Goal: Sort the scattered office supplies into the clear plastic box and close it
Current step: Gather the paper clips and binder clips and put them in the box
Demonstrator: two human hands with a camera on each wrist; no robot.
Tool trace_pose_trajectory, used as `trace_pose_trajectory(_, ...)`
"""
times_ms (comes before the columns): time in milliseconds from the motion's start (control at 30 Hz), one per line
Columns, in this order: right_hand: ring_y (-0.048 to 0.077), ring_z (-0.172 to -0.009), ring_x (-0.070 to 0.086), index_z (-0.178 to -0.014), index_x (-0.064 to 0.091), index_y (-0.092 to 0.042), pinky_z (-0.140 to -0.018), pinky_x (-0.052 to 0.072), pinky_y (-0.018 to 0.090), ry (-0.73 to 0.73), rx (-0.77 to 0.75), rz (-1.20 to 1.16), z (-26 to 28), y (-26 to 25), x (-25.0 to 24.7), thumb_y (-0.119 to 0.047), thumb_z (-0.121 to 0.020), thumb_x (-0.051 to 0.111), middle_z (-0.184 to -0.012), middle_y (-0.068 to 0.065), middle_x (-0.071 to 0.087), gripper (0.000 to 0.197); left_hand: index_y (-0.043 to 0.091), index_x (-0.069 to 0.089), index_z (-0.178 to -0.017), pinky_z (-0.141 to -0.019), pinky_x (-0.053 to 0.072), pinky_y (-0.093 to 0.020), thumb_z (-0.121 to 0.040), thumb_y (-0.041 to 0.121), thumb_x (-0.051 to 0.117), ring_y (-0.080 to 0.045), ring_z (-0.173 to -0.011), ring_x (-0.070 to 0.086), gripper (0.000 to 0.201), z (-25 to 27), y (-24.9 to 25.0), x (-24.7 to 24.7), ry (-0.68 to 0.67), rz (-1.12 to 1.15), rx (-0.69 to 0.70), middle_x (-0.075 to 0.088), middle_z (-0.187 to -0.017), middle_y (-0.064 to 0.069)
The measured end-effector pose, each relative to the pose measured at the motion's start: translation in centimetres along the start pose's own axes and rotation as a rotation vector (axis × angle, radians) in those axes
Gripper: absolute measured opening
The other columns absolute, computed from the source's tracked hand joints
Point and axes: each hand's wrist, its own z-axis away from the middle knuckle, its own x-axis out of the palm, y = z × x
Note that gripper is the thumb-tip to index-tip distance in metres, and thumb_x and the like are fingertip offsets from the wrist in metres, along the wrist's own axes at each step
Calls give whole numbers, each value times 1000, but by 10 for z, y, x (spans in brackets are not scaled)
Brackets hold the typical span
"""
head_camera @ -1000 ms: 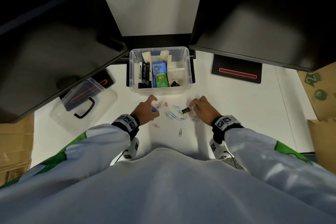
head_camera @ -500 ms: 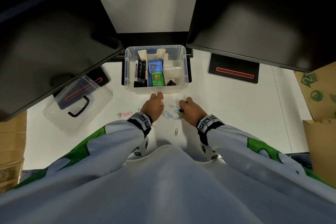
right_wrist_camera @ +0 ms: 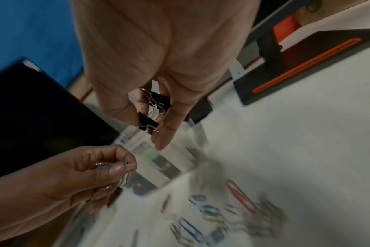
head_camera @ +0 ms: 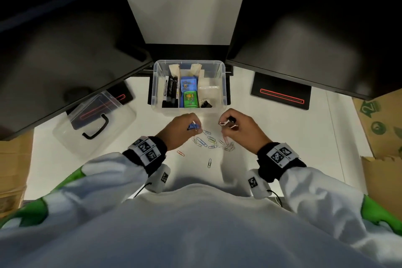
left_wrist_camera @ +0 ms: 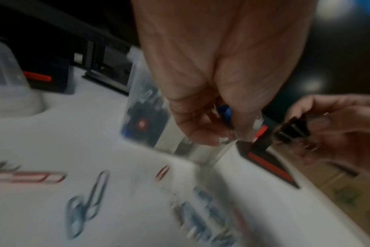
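The clear plastic box (head_camera: 188, 62) stands open at the table's far middle, holding black markers, small blue and green packs and a black binder clip. Just in front of it my left hand (head_camera: 194, 126) pinches a few paper clips (right_wrist_camera: 122, 168), one of them blue (left_wrist_camera: 225, 112). My right hand (head_camera: 226, 123) grips two black binder clips (right_wrist_camera: 153, 109) between thumb and fingers, with pale paper clips sticking out beside them. Several coloured paper clips (head_camera: 208, 142) lie scattered on the white table below both hands. Both hands are raised off the table.
The box's clear lid (head_camera: 93, 125) with a black handle lies at the left. Two black monitors overhang the table on either side, their bases (head_camera: 280, 93) marked with red stripes. Cardboard boxes (head_camera: 382, 119) stand beyond the right and left edges.
Both hands have come up off the clip pile toward the box's front wall. The left now pinches paper clips; the right still grips the binder clips.
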Motion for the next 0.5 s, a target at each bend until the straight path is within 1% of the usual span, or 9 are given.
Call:
trace_pose_trajectory(67, 24, -86, 64, -94, 60, -21, -82, 54, 31, 27, -49, -60, -7, -19, -5, -4, -83, 62, -97, 0, 64, 20, 18, 61, -96, -60, 41, -12, -90, 27, 67, 0, -71, 55, 12, 4, 26, -14, 50, 17, 70, 65, -91, 3)
trace_pose_trajectory(133, 24, -87, 64, -95, 59, -21, -82, 56, 36, 87, -87, -54, -19, -35, -8, -7, -83, 61, -96, 0, 64, 18, 17, 60, -99, -58, 41, -8, -90, 25, 67, 3, -68, 55, 13, -4, 47, -23, 141, -8, 137, 63, -87, 7)
trace_pose_trajectory(167, 24, -86, 63, -95, 59, -20, -82, 57, 40, 120, -97, -40, -27, -40, -9, -8, -83, 61, -95, 3, 64, 17, 15, 60, -99, -58, 40, -7, -90, 24, 67, 2, -69, 54, 15, -12, 54, -26, 189, -24, 142, 62, -86, 8)
trace_pose_trajectory(233, 23, -84, 61, -96, 59, -14, -81, 57, 44, 163, -91, 3, -42, -46, -11, -9, -84, 61, -93, 6, 64, 14, 13, 61, -99, -61, 39, -10, -88, 21, 69, -8, -75, 58, 16, -33, 59, -28, 244, -59, 107, 61, -86, 4)
trace_pose_trajectory(300, 20, -83, 58, -101, 60, -10, -83, 56, 46, 158, -52, 49, -56, -46, -10, -8, -84, 62, -93, 4, 61, 17, 12, 60, -103, -67, 44, -21, -88, 19, 69, -19, -84, 62, 19, -50, 58, -27, 211, -123, 75, 63, -89, -2)
trace_pose_trajectory(333, 20, -85, 58, -107, 60, -11, -84, 56, 46, 143, -27, 85, -61, -46, -9, -9, -85, 62, -96, 3, 60, 22, 10, 59, -109, -71, 48, -26, -88, 18, 68, -22, -87, 63, 25, -54, 57, -27, 175, -155, 61, 64, -91, -5)
trace_pose_trajectory(400, 23, -91, 60, -121, 56, -14, -87, 56, 41, 113, 1, 205, -65, -44, -9, -12, -87, 62, -107, 6, 58, 34, 8, 53, -125, -82, 52, -32, -87, 17, 68, -22, -90, 62, 41, -55, 54, -27, 115, -203, 35, 64, -101, -9)
trace_pose_trajectory(433, 25, -96, 61, -127, 54, -15, -87, 54, 36, 107, 1, 255, -64, -43, -9, -13, -89, 62, -116, 8, 58, 39, 9, 49, -131, -87, 51, -32, -87, 17, 69, -20, -93, 61, 49, -53, 51, -28, 112, -206, 33, 63, -108, -9)
trace_pose_trajectory(500, 24, -97, 62, -134, 51, -17, -83, 47, 26, 133, -20, 277, -57, -38, -10, -13, -91, 58, -126, 8, 57, 43, 18, 45, -137, -88, 51, -30, -87, 20, 70, -17, -95, 60, 56, -43, 44, -31, 135, -144, 27, 61, -111, -3)
